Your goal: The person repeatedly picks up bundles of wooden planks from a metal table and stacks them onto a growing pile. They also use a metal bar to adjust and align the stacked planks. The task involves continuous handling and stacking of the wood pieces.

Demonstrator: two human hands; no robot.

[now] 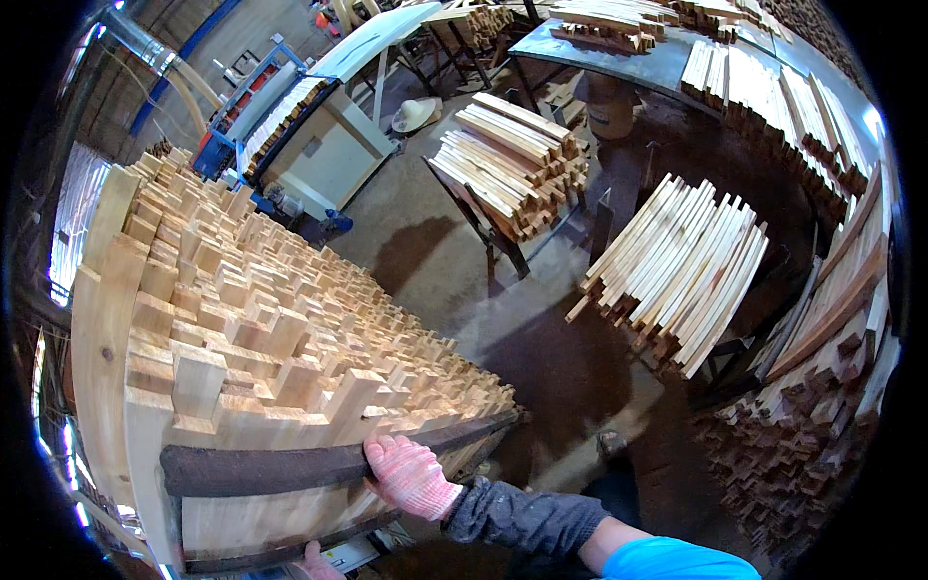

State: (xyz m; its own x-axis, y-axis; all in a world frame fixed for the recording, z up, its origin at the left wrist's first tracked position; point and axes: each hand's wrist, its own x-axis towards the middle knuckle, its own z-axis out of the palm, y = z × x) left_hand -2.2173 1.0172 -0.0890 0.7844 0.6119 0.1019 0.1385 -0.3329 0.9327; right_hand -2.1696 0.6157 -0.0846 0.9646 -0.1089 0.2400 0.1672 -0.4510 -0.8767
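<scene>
Dark rail point(271, 471) — under right grip point(411, 476), mostly leftward

- Stack of wood pieces point(290, 338) at left, a bar point(266, 469) running across its near side.
- Right grip point(414, 476) on the bar; left grip point(317, 563) lower and to its left, at the bottom edge.
- Behind the stack: a machine point(253, 121).
- Right of the machine: a bundle of strips point(507, 159) on a stand point(471, 210).
- Nearer, farther right: a second bundle point(677, 266).
- Behind both: a table point(659, 70) bearing strip piles point(773, 106).
- Lower right: a heap of lumber point(788, 474).
</scene>
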